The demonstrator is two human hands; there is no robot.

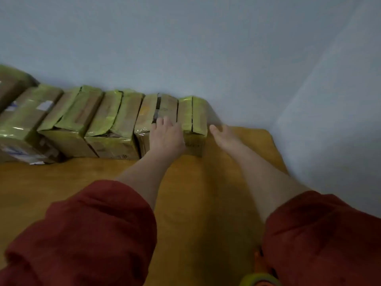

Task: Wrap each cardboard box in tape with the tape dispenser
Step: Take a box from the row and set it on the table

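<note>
Several cardboard boxes wrapped in yellow-green tape stand in a row along the blue wall at the back of the table. My left hand (pixel 166 134) lies flat with straight fingers on the second box from the right (pixel 147 112). The rightmost box (pixel 193 114) stands beside it. My right hand (pixel 223 136) is stretched out with straight fingers just right of that box, blurred, and holds nothing. At the bottom edge part of an orange tape dispenser with a yellow-green roll (pixel 259 277) shows under my right sleeve.
The orange-brown wooden table (pixel 103 178) spreads in front of the boxes. The blue wall (pixel 185 48) runs behind the row and turns a corner on the right, close to the table's right edge. More taped boxes (pixel 26 112) continue to the left.
</note>
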